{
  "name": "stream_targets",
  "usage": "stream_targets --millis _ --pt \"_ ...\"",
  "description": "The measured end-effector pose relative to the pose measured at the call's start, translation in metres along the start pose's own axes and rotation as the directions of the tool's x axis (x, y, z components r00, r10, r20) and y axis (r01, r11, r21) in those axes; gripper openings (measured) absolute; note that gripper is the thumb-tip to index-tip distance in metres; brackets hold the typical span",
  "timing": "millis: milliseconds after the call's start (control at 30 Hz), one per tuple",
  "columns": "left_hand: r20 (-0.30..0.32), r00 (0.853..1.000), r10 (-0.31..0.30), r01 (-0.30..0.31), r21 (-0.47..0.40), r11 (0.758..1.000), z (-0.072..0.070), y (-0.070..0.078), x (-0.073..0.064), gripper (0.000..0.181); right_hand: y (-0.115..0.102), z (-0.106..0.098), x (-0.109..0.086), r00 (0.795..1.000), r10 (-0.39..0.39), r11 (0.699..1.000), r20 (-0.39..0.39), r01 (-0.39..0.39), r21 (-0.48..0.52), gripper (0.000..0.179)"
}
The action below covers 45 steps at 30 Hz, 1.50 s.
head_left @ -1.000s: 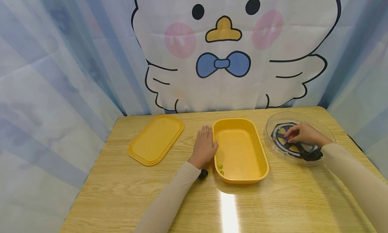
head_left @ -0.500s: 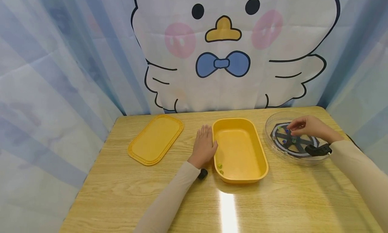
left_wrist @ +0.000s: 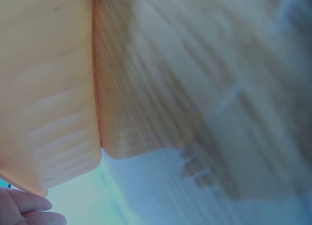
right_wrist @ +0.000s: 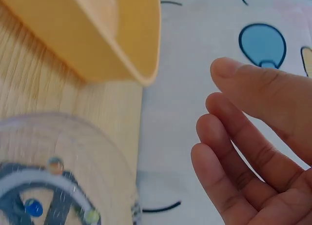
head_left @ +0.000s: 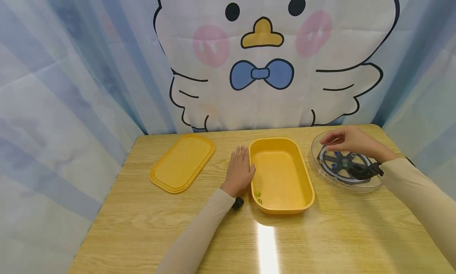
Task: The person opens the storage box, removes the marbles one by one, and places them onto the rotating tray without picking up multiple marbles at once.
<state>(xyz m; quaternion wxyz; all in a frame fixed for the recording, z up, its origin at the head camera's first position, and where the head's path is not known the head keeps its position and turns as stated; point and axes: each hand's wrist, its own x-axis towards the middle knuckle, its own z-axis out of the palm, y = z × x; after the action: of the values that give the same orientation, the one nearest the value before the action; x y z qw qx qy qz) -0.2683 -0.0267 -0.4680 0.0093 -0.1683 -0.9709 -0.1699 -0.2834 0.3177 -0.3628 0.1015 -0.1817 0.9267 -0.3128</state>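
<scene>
My left hand (head_left: 238, 173) lies with straight fingers along the left side of a yellow plastic box (head_left: 283, 179), thumb at its rim. In the left wrist view, fingertips (left_wrist: 36, 210) show by the box's pale wall (left_wrist: 48, 88). My right hand (head_left: 349, 141) is above the far left rim of a clear round bowl (head_left: 363, 189), fingers bent. The right wrist view shows the thumb (right_wrist: 253, 78) and three curved fingers; whether a marble is pinched behind the thumb I cannot tell. Glass marbles, among them a blue marble (right_wrist: 33, 207) and a green marble (right_wrist: 92, 215), lie in the bowl.
Two yellow-green marbles (head_left: 258, 194) sit in the box's near left corner. A flat yellow lid (head_left: 182, 163) lies on the wooden table (head_left: 142, 226) at the left. Behind the table hangs a curtain (head_left: 263, 103) with a cartoon bird.
My right hand has risen from among the marbles in the bowl and moved up and left to the bowl's far left rim. The left hand has stayed by the box.
</scene>
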Motion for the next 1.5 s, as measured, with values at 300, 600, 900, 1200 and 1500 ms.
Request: stream_targets --millis 300,600,900,1200,1500 --pt "0.001 1.000 -0.008 0.008 0.003 1.000 -0.001 0.000 0.001 0.061 -0.033 0.018 0.016 0.995 -0.093 0.995 0.046 0.091 0.049 0.023" --pt "-0.002 1.000 -0.006 0.006 -0.004 1.000 0.000 -0.002 0.001 0.060 -0.042 0.059 0.042 0.970 -0.217 0.967 0.113 0.197 0.163 0.023" --pt "0.004 1.000 -0.017 0.017 -0.003 1.000 0.002 -0.002 0.001 0.060 -0.053 0.097 0.058 0.916 -0.329 0.935 0.231 0.280 0.218 0.027" --pt "-0.020 1.000 -0.010 0.011 0.025 1.000 0.003 0.000 0.001 0.061 -0.065 0.131 0.066 0.833 -0.442 0.893 0.332 0.374 0.250 0.021" --pt "-0.022 1.000 -0.009 0.010 0.050 0.999 0.003 0.000 0.001 0.060 -0.065 0.154 0.073 0.780 -0.495 0.869 0.383 0.440 0.226 0.018"
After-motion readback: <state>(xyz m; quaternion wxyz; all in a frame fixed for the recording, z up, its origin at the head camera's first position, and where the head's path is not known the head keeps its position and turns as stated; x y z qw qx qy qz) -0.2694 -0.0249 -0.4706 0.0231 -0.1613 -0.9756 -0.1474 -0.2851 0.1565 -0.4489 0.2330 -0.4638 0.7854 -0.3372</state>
